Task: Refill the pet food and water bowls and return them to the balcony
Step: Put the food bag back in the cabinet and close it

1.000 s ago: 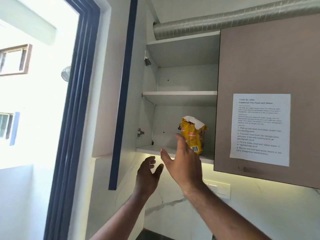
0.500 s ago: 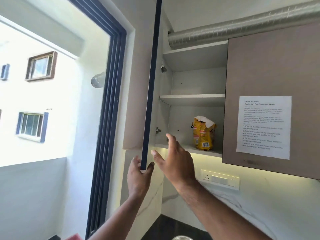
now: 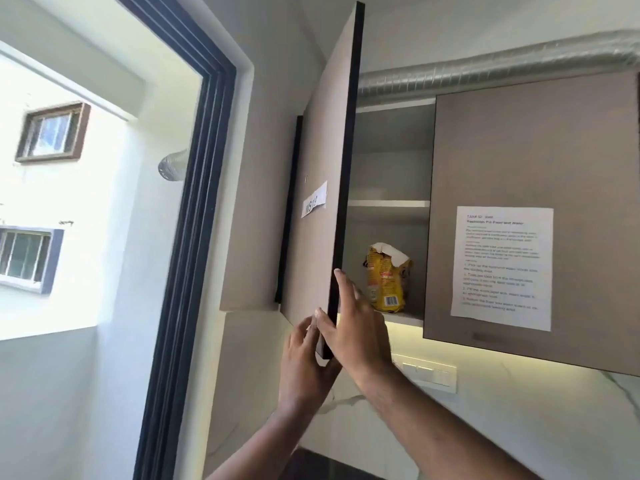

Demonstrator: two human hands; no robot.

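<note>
Pet food bag (image 3: pixel 387 277), yellow with a torn white top, is standing on the bottom shelf (image 3: pixel 407 317) of the wall cupboard, in the middle of the frame. Nearest to us, both hands are grasping the lower edge of the open cupboard door (image 3: pixel 325 209). Left hand (image 3: pixel 304 362) is gripping its corner from the outer side, and right hand (image 3: pixel 356 334) is lying along the dark inner edge, one finger pointing up. Farther right, a printed paper (image 3: pixel 502 268) is sticking on the closed door. Above, a silver pipe (image 3: pixel 485 71) is running along.
</note>
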